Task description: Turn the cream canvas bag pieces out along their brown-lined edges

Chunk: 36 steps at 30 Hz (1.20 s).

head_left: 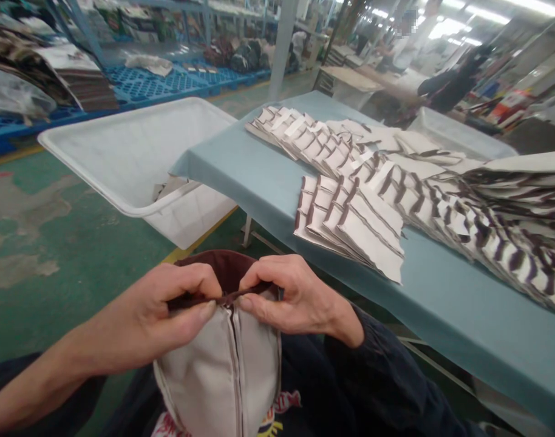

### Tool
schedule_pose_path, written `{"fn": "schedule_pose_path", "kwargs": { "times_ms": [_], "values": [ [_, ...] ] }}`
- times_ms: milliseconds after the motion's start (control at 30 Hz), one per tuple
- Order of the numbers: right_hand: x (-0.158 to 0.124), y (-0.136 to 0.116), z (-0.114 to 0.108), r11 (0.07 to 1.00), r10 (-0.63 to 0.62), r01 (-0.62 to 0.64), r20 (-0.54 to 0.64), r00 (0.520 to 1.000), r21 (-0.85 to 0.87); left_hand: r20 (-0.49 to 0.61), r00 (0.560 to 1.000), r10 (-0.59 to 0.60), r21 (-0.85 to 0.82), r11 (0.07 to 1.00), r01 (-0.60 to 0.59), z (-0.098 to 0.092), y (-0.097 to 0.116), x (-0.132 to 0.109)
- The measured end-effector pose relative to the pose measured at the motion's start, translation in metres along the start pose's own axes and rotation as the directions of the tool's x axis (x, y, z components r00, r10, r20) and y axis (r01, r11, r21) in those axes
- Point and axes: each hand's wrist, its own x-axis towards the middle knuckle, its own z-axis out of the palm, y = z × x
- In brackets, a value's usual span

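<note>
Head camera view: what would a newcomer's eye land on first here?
Nearest and lowest in view, the left hand and right hand pinch the dark edge of a beige zippered fabric piece. To the right, overlapping rows of cream fabric pieces with dark stripes fan across a pale blue-covered table. To the left stands a large white plastic tub, with a few pale pieces at its bottom.

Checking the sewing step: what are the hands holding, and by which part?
The left hand and right hand hold a beige zippered fabric cover, pinching its dark top edge in their fingers, either side of the zipper.
</note>
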Motion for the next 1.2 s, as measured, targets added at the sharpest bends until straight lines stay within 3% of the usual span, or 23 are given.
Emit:
{"fn": "schedule_pose_path", "kwargs": {
  "times_ms": [133,433,567,867,933,1067,1200],
  "values": [
    [0.000,0.000,0.002,0.999,-0.007,0.007,0.002,1.000,0.035,0.051,0.999,0.008,-0.045,0.999,-0.006,-0.009,0.005,0.005],
    [0.003,-0.012,-0.005,0.996,0.067,-0.071,0.072,0.995,0.051,0.091,0.995,-0.038,-0.039,0.998,0.042,-0.010,-0.002,-0.002],
    [0.006,-0.015,-0.008,0.995,0.083,-0.087,0.092,0.992,0.045,0.097,0.995,-0.018,0.006,1.000,0.017,-0.014,0.002,0.005],
    [0.015,-0.009,-0.013,0.983,0.130,-0.146,0.140,0.982,0.110,0.187,0.977,-0.100,0.001,0.995,0.102,-0.012,0.004,0.027],
    [0.016,-0.007,-0.014,0.982,0.135,-0.151,0.140,0.981,0.111,0.154,0.983,-0.098,0.019,0.995,0.096,-0.006,0.005,0.028],
    [0.015,-0.002,-0.010,0.971,0.129,-0.150,0.118,0.985,0.187,-0.028,0.998,-0.061,-0.032,0.998,0.060,0.016,0.002,0.014],
    [0.012,0.007,-0.002,0.918,0.210,-0.246,0.145,0.967,0.312,-0.117,0.979,-0.166,-0.198,0.970,0.141,0.036,-0.010,-0.003]
  ]
}}
